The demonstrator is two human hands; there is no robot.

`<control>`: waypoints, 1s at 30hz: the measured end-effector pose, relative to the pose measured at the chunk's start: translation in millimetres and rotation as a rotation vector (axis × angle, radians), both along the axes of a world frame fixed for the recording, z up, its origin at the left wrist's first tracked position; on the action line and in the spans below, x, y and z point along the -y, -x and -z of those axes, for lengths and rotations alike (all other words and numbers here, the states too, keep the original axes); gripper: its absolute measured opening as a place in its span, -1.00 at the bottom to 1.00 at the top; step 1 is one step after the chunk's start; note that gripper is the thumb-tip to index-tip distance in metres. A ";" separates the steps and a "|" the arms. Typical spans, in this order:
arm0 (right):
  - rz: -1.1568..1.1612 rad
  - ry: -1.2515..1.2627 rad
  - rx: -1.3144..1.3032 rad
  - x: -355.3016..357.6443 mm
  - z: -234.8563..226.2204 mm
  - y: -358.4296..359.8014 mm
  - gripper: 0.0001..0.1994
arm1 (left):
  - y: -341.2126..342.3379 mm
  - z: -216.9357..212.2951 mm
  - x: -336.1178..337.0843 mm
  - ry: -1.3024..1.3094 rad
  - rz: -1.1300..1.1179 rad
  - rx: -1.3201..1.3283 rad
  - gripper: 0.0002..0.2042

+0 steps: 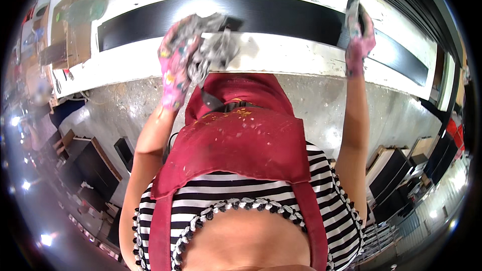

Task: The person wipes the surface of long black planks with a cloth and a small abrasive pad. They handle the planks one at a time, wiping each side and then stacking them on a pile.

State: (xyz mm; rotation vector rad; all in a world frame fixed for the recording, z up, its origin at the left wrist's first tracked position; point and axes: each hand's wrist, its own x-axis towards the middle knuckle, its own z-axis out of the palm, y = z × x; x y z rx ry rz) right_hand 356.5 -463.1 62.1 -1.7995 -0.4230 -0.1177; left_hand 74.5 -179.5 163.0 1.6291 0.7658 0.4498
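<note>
- The black board (286, 15) lies on the white tabletop (301, 55); its long way runs from left to right, across the front of the person.
- The left hand (173, 65) has its grip clamped on a grey rag (218, 47); the rag bunches out on the right of this hand, over the near edge of the board.
- The right hand (361, 47) is over the right part of the board; a dark bit shows at its tip, but one can't tell if that is a held thing or the glove, nor if this grip is apart or together.
- The right hand reaches farther over the board; the rag hand sits nearer the body.
- Both arms reach forward; the left bends a little; the right looks almost straight.
</note>
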 end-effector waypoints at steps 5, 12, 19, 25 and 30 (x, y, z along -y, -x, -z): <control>0.265 -0.264 -0.009 -32.7 13.3 -33.9 -0.55 | -119.4 98.3 52.8 0.530 0.472 0.638 -0.58; 0.244 -0.049 -0.078 -21.1 22.4 -36.2 -0.52 | -173.7 118.8 140.1 -0.960 0.515 0.286 -0.50; 0.218 0.198 0.037 -21.2 19.4 -38.0 -0.55 | -84.3 118.5 21.8 -1.014 0.410 0.151 -0.45; 0.202 0.010 -0.028 -14.5 31.8 -44.6 -0.55 | 29.3 106.5 -129.1 -1.006 0.156 -0.078 -0.39; 0.230 0.125 0.014 -37.5 14.5 -27.8 -0.54 | 32.6 109.9 -115.9 -0.380 0.040 0.261 -0.46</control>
